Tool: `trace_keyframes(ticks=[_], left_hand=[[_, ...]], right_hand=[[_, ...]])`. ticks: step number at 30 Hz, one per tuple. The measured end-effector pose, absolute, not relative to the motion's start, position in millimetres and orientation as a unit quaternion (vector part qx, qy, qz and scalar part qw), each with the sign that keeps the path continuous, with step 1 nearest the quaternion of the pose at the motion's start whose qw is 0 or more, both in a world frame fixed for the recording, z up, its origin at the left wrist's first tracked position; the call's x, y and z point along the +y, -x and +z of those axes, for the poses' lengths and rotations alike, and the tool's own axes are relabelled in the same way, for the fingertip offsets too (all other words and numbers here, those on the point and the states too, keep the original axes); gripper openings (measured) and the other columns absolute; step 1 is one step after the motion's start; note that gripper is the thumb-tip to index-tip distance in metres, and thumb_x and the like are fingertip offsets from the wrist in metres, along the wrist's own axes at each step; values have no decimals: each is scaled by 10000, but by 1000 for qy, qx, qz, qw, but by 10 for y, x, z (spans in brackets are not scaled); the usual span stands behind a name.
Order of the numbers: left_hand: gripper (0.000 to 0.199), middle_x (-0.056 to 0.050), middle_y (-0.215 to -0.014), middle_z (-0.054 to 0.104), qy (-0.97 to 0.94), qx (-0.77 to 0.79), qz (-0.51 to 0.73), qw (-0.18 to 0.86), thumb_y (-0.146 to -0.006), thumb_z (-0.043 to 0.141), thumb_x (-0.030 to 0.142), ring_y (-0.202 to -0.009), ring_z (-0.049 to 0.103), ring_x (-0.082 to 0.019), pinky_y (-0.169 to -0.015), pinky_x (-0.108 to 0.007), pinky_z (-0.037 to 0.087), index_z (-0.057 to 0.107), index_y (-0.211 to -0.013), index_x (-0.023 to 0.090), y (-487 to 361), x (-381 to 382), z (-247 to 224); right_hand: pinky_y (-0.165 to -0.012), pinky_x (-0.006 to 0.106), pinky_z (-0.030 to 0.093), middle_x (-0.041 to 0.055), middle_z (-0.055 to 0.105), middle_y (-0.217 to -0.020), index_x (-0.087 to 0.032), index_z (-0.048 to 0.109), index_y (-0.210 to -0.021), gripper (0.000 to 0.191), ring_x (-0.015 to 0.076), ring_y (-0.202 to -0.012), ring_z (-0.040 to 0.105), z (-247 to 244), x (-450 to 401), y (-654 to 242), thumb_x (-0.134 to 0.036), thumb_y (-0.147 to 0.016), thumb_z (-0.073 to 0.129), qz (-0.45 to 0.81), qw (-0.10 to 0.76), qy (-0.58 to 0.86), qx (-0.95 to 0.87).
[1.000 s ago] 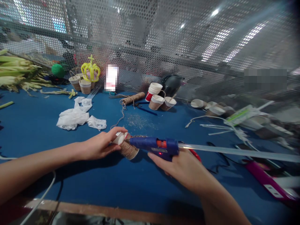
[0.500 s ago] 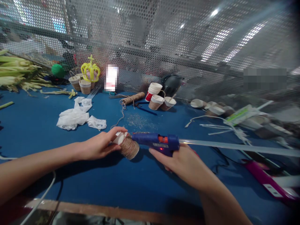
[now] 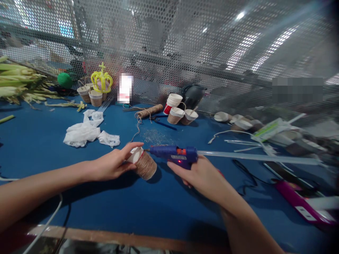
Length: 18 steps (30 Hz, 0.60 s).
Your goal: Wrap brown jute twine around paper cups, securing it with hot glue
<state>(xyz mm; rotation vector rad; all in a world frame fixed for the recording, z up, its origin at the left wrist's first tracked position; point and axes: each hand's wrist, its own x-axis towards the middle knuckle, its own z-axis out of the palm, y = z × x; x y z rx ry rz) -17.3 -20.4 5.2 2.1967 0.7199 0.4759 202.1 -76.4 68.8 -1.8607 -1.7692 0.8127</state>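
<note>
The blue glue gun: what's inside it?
A clear stick runs into the rear of the glue gun, and a red-orange part shows through an opening. The rest of the inside is covered.

Mid-frame, your blue plastic pistol-shaped glue gun [image 3: 165,151] is showing a red light [image 3: 179,161]; your tapered white paper cup [image 3: 137,155] is wearing bands of brown twine [image 3: 146,167]. Upper left, a yellow openwork crown [image 3: 102,74] is standing out; lower right, a long power strip [image 3: 288,198] is showing magenta.
</note>
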Motion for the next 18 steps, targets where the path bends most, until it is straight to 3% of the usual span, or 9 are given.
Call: trace_keyframes(ticks=[7, 11, 14, 18], left_hand=[[564, -74, -808, 607, -860, 281, 188, 383, -840, 417, 187, -674, 553, -156, -619, -263, 428, 125, -1320, 131, 173, -191, 31], [562, -40, -732, 584, -861, 289, 192, 371, -842, 422, 217, -636, 528, -150, -615, -268, 421, 132, -1313, 116, 177, -192, 11], [517, -45, -742, 585, -858, 293, 198, 374, -839, 421, 220, -645, 540, -159, -614, -275, 422, 178, -1282, 110, 177, -200, 10], [499, -44, -740, 585, -858, 291, 201, 373, -836, 416, 211, -648, 549, -165, -617, -282, 421, 186, -1266, 106, 167, -208, 21]], right_hand=[[-403, 206, 375, -50, 449, -377, -172, 480, -540, 298, 81, -352, 427, 649, -702, -2116, -383, -735, 557, 338, 198, 677, -624], [-442, 195, 394, -47, 511, -492, -155, 548, -750, 229, 84, -442, 475, 536, -549, -2295, -376, -716, 599, 380, 297, 631, -608], [-471, 187, 404, 8, 577, -626, -141, 552, -718, 234, 90, -538, 516, 450, -372, -2406, -366, -705, 615, 355, 353, 665, -554], [-430, 186, 389, -4, 537, -570, -146, 536, -653, 229, 66, -452, 461, 386, -101, -2452, -348, -759, 559, 340, 353, 702, -517]])
